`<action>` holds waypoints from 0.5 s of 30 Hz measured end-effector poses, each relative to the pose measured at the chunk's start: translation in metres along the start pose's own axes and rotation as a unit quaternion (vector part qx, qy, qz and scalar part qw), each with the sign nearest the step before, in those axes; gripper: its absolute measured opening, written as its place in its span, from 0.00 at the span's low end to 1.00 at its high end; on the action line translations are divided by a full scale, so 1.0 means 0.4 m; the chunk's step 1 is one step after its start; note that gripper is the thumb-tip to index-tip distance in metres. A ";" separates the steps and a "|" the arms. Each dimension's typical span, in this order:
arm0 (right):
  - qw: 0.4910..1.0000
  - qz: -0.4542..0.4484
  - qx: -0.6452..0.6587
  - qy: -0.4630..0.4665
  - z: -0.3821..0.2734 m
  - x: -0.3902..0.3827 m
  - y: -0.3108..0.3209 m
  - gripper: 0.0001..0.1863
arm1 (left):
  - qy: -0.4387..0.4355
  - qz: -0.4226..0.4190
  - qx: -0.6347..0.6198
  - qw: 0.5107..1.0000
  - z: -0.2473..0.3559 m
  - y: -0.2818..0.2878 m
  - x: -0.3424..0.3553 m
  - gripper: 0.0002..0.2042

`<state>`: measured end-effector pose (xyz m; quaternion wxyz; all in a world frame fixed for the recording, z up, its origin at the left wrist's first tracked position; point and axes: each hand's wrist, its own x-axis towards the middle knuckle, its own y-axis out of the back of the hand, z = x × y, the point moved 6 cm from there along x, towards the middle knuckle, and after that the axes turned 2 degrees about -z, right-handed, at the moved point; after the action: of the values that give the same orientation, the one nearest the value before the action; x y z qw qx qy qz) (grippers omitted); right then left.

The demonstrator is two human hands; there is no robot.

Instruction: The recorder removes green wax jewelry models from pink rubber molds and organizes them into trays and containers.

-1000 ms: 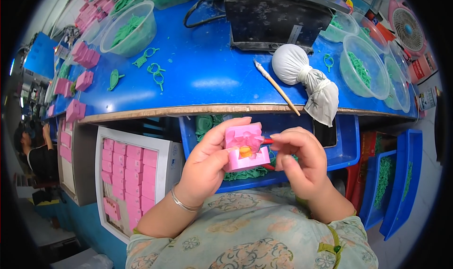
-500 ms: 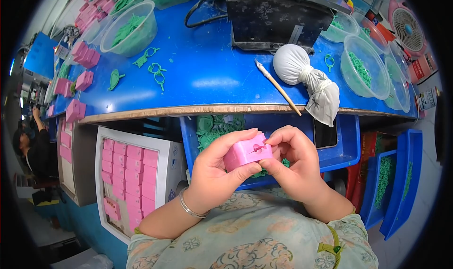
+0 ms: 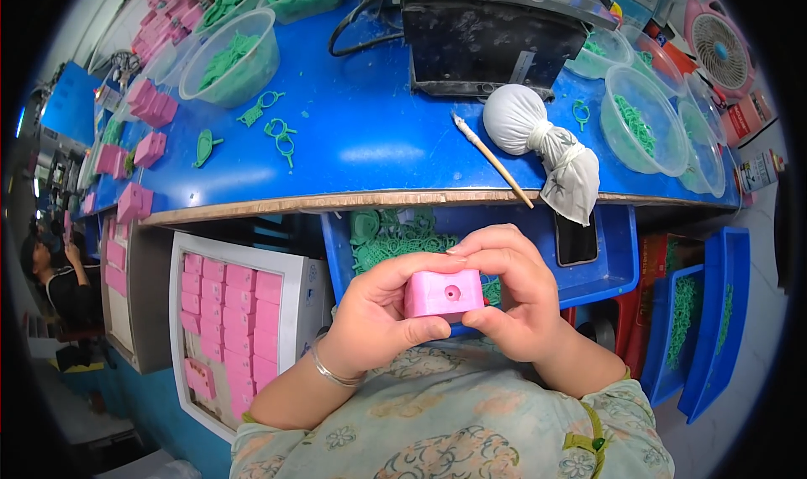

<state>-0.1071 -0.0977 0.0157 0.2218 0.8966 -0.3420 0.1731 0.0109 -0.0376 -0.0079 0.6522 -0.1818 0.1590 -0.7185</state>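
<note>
A pink rubber mold block (image 3: 423,298) is held in front of me between both hands, its face with a round hole turned to the right. My left hand (image 3: 363,317) wraps its left side, thumb below and fingers over the top. The fingers of my right hand (image 3: 523,290) press on its top edge while the thumb sits at its lower right corner. Beneath the hands is a blue tray (image 3: 620,256) with green lattice-like pieces (image 3: 393,229) and a dark phone (image 3: 577,240). On the table ahead lie a wooden-handled brush (image 3: 494,162) and a tied white cloth pouch (image 3: 514,119).
A black machine (image 3: 492,46) stands at the table's back. Clear bowls (image 3: 267,54) of green pieces sit on both sides. A white-framed box (image 3: 287,311) of pink blocks is at left, blue bins (image 3: 714,344) at right. Another person (image 3: 63,269) sits far left.
The mold has been turned so its holed face shows, and the split seen along it earlier no longer shows. My right fingers moved from its right end onto its top edge.
</note>
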 end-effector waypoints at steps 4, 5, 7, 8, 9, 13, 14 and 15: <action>0.908 0.101 0.365 -0.181 0.062 -0.012 -0.040 0.19 | 0.004 0.018 0.065 0.998 0.023 -0.023 -0.006 0.39; 0.859 0.099 0.435 -0.252 0.082 -0.019 -0.057 0.22 | 0.002 -0.005 0.226 0.974 0.039 -0.029 -0.005 0.45; 0.794 0.104 0.523 -0.292 0.095 -0.022 -0.080 0.25 | -0.041 -0.001 0.392 0.919 0.071 -0.046 -0.010 0.45; 0.723 0.104 0.609 -0.309 0.099 -0.023 -0.094 0.27 | -0.085 0.008 0.544 0.835 0.093 -0.060 -0.014 0.46; 0.692 0.075 0.658 -0.286 0.091 -0.015 -0.107 0.31 | -0.088 0.011 0.558 0.825 0.098 -0.064 -0.013 0.45; 0.659 0.105 0.664 -0.339 0.110 -0.024 -0.121 0.31 | -0.103 -0.003 0.650 0.753 0.119 -0.085 -0.015 0.45; 0.665 0.070 0.668 -0.325 0.100 -0.018 -0.129 0.31 | -0.090 -0.005 0.675 0.732 0.119 -0.088 -0.016 0.45; 0.673 0.045 0.662 -0.327 0.092 -0.018 -0.138 0.31 | -0.080 -0.004 0.702 0.707 0.118 -0.091 -0.015 0.45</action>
<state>-0.0683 -0.0763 -0.0341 -0.5637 0.7915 -0.2286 0.0599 0.0017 -0.0276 0.0505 0.5991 0.2718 -0.4449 -0.6077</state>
